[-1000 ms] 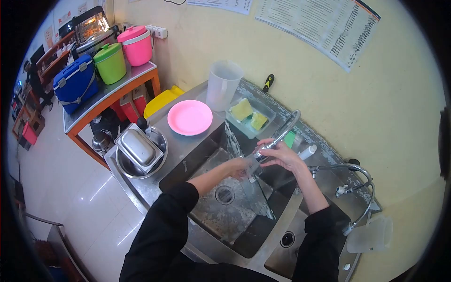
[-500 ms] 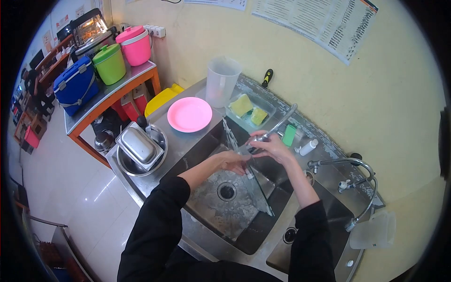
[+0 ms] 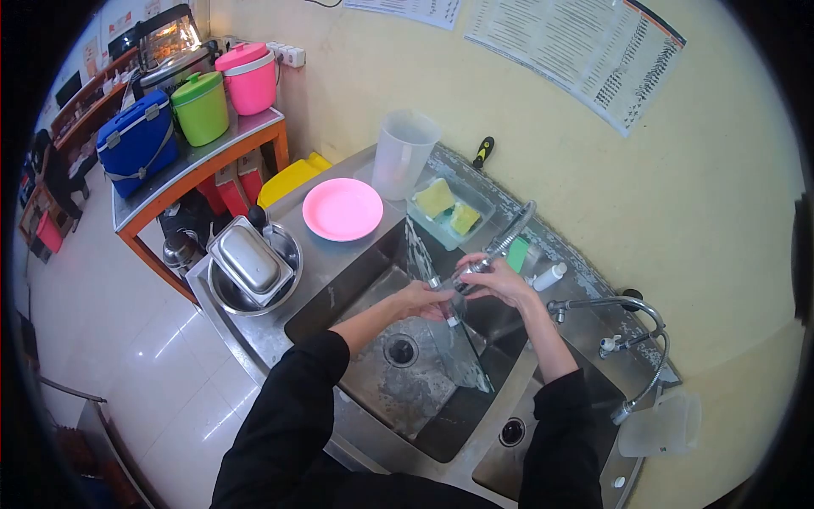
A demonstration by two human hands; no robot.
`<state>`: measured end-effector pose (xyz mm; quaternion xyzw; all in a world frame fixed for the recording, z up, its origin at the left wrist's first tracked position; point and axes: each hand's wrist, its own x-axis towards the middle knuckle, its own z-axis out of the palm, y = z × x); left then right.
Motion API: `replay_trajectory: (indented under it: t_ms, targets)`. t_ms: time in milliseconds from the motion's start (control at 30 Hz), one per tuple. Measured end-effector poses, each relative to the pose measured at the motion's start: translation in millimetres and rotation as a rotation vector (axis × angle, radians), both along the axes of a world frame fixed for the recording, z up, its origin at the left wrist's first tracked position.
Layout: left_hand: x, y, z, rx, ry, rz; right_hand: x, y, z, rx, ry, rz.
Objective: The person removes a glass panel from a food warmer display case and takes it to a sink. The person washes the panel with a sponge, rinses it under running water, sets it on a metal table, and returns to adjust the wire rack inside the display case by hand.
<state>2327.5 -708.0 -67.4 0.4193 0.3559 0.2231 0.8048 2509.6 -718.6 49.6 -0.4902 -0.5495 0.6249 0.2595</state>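
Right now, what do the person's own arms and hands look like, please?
The left sleeve and the right sleeve are black, with no visible markings, and stop well short of the hands. The left hand and the right hand are bare; no gloves show.

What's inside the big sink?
The big sink has a round drain, and a tilted glass pane reaches in. The pane and the left hand cover part of the bottom, so I can't tell what's there.
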Motion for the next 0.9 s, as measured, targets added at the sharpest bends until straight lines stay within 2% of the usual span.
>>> replay_trajectory:
  t_ms: [233,333,433,467,567,667,900]
  targets:
    - [2.8,-8.1,0.2,0.015,0.011,0.152,29.2,-10.3,8.2,-0.049,-0.053,0.058]
    - [7.9,-18.6,8.5,0.123,0.111,0.345,10.4,-5.1,-2.7,0.028,-0.001,0.0]
    - [3.7,-22.1,18.4,0.121,0.134,0.334,-13.3,11.6,-22.3,0.139,0.087,-0.065]
    - [3.9,-14.5,4.3,0.144,0.063,0.266,-22.0,17.9,-24.4,0.146,0.081,-0.102]
    - [1.6,-18.2,4.5,0.091,0.098,0.316,-45.0,39.7,-43.1,0.195,0.189,-0.241]
    - [-0.5,-17.7,2.8,0.079,0.093,0.303,-62.6,63.9,-56.3,0.262,0.182,-0.348]
    - [0.3,-15.3,-0.7,0.052,0.078,0.279,-89.3,97.8,-55.4,0.258,0.2,-0.524]
